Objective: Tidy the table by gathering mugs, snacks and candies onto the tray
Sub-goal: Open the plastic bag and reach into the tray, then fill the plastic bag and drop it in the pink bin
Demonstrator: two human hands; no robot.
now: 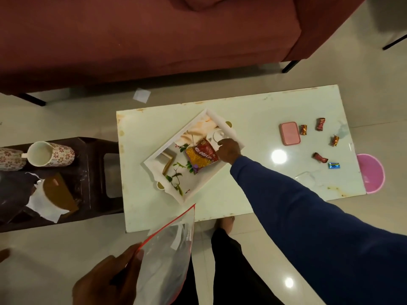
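Note:
A white tray point(198, 190) with a leaf print lies askew on the white table point(253, 194). In it lies a red and yellow snack packet point(201, 157), and my right hand point(229, 150) rests on the packet's far corner. My left hand point(105, 280), low in the view, grips a clear zip bag point(167, 249) with a red strip. Several brown-wrapped candies point(320, 124) and a blue one point(334, 165) lie scattered at the table's right end. Two floral mugs point(50, 153) lie on their sides on the dark stool to the left.
A pink case point(290, 133) sits among the candies. A pink bin point(372, 172) stands past the table's right edge. The dark stool point(97, 172) also bears paper and a brown box. A maroon sofa point(143, 36) fills the far side. My legs are beside the table's near edge.

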